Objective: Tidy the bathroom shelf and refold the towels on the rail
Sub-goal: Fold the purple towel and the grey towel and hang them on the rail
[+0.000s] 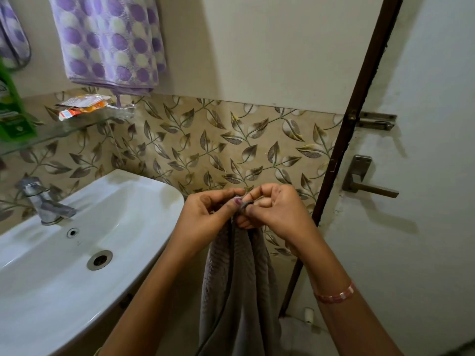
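Note:
A grey ribbed towel (237, 286) hangs straight down in front of me, to the right of the sink. My left hand (205, 214) and my right hand (277, 209) meet at its top edge, and each pinches the cloth between thumb and fingers. A purple and white spotted towel (108, 39) hangs folded high on the wall at the left. Below it a glass shelf (64, 129) carries a green bottle (12, 106) and orange and white sachets (84, 106).
A white sink (51, 278) with a metal tap (43, 201) fills the lower left. A second spotted cloth (12, 32) hangs at the far left edge. A white door with a handle (365, 181) and a bolt (372, 120) stands at the right.

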Available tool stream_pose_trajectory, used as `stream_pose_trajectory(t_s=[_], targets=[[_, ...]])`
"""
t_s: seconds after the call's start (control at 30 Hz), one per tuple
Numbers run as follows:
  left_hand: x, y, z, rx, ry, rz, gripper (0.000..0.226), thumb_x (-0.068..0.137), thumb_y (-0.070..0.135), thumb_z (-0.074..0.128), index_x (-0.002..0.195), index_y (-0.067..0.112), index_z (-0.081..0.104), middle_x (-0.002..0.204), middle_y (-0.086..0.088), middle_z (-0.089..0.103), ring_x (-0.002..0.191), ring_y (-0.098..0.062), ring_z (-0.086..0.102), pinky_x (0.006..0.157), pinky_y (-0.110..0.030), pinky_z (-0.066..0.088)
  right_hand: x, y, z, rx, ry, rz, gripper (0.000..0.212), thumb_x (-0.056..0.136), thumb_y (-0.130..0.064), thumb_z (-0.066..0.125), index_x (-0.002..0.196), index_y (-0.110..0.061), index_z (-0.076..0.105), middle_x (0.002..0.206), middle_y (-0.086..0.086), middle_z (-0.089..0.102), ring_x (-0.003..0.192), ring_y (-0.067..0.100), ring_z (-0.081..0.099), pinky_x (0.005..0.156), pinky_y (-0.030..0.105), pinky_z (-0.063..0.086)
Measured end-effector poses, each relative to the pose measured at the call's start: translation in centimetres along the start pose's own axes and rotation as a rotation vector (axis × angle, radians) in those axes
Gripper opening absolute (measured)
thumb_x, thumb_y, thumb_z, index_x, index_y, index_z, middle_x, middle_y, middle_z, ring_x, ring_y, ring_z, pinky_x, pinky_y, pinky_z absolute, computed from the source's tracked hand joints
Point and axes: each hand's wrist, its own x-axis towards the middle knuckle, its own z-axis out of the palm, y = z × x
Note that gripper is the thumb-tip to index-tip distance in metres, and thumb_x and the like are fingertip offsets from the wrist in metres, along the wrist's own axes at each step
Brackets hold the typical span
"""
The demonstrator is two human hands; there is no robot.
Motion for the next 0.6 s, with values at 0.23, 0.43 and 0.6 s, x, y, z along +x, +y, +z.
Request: stream_pose_trajectory(t_s=[0.23, 0.43, 0.6], targets=[[0.6, 0.1, -0.9, 0.067, -0.110, 0.064, 0.034, 0.073, 0.010, 0.067, 0.098, 0.033, 0.066, 0.098, 0.009, 0.072, 0.096, -0.006, 0.066, 0.079, -0.018, 0.053, 0.5, 0.5, -0.5, -0.250, 0.113, -0.206, 0.014, 0.073, -0.005, 0.072, 0.071, -0.017, 0.067, 0.057, 0.000, 0.056, 0.053, 0.009, 0.050, 0.051, 0.021, 0.047], [1.6, 0.2, -1.0, 0.118, -0.028, 0.067, 0.038, 0.082, -0.002, 0.058, 0.088, 0.034, 0.066, 0.091, 0.019, 0.069, 0.098, 0.000, 0.063, 0.080, -0.011, 0.050, 1.0, 1.6, -0.7, -0.140, 0.060, -0.246, 0.019, 0.076, -0.006, 0.070, 0.075, -0.022, 0.060, 0.076, -0.003, 0.060, 0.066, 0.004, 0.055, 0.059, 0.012, 0.048], [2.7, 0.7, -1.3, 0.109, 0.053, 0.062, 0.040, 0.086, -0.005, 0.048, 0.088, 0.031, 0.066, 0.101, 0.016, 0.065, 0.101, 0.004, 0.058, 0.080, -0.012, 0.050, 0.9, 3.7, 0.3, -0.255, 0.016, -0.120, 0.022, 0.078, -0.005, 0.063, 0.075, -0.025, 0.055, 0.071, -0.008, 0.058, 0.064, 0.005, 0.056, 0.062, 0.028, 0.051]])
